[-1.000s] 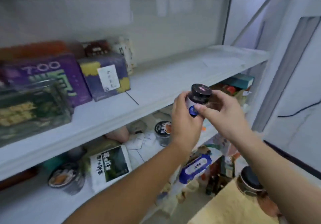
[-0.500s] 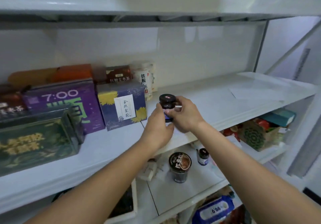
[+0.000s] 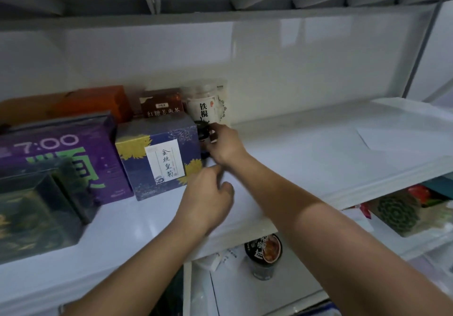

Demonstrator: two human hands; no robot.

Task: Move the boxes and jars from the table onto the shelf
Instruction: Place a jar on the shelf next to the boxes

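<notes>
A small dark jar with a black lid [image 3: 203, 132] stands on the white shelf [image 3: 306, 159], squeezed between the blue floral box [image 3: 159, 161] and my right hand [image 3: 226, 145], whose fingers curl round it. Most of the jar is hidden by that hand. My left hand [image 3: 208, 198] hovers over the shelf in front of the blue box, fingers loosely curled and holding nothing. Behind the jar stands a white canister with black characters [image 3: 208, 105].
A purple "7:00" box [image 3: 61, 159], a dark green box [image 3: 36, 208], orange box [image 3: 95, 102] and brown box [image 3: 161, 103] fill the shelf's left side. The lower shelf holds a dark-lidded jar [image 3: 263, 249] and green patterned box [image 3: 397, 212].
The jar went from both hands at the shelf's front edge back to beside the blue box. My left hand let go and dropped back; the right still holds it.
</notes>
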